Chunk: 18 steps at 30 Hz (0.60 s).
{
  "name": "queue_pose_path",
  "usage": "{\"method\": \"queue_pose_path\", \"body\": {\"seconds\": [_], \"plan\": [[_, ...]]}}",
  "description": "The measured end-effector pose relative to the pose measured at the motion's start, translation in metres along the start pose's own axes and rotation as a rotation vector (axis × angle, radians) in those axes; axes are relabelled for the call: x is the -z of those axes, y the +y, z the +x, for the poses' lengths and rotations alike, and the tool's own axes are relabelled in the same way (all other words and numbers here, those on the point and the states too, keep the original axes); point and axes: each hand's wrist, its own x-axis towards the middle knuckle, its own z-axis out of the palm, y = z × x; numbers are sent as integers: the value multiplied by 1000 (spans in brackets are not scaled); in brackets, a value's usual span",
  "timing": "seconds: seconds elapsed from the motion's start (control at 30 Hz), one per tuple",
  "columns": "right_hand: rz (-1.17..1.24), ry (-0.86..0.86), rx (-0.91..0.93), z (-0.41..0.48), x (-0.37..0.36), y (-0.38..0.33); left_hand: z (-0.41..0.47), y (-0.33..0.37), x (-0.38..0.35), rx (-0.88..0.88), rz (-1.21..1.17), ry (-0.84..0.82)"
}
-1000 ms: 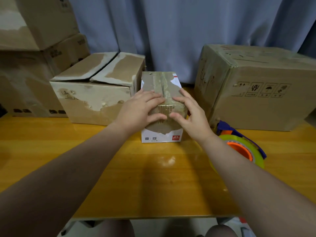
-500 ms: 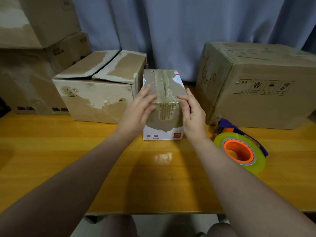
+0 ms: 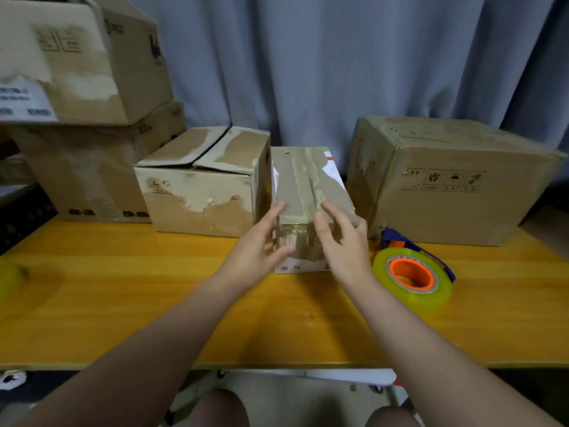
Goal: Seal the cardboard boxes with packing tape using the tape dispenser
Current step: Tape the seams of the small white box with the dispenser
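A small cardboard box [image 3: 304, 180] stands in the middle of the yellow table [image 3: 154, 288], a strip of tape running along its top seam and down its near face. My left hand [image 3: 257, 245] rests against the box's near left corner with fingers spread. My right hand [image 3: 341, 241] lies on the near right corner, thumb on the top edge, fingers apart. Neither hand holds anything. The tape dispenser [image 3: 412, 272], blue with an orange core and a yellowish roll, lies on the table just right of my right hand.
A medium box with loose top flaps [image 3: 200, 186] stands left of the small one. A large closed box [image 3: 446, 186] stands at the right. Stacked boxes [image 3: 80, 87] fill the back left. A yellowish roll [image 3: 9, 278] shows at the table's left edge. A grey curtain hangs behind.
Both hands have slid off the top of the small box to its near corners, uncovering the taped seam. The head camera has tilted up a little.
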Motion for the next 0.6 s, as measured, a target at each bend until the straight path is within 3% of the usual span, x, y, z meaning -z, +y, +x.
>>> {"method": "queue_pose_path", "body": {"seconds": [0.13, 0.23, 0.37, 0.43, 0.53, 0.6], "plan": [[122, 260, -181, -21, 9, -10, -26, 31, -9, -141, 277, 242], [206, 275, -204, -31, 17, -8, -22, 41, -1, -140, 371, 294], [385, 249, -120, -49, 23, 1, 10, 43, 25, 86, 253, 270], [510, 185, -168, -55, 29, 9, 18, 50, 32, 144, 132, 237], [671, 141, -278, -63, 44, 10, 22, 64, 38, 89, -77, 236], [663, 189, -369, -67, 50, 3, 20, 76, 36, 14, -66, 316]]}}
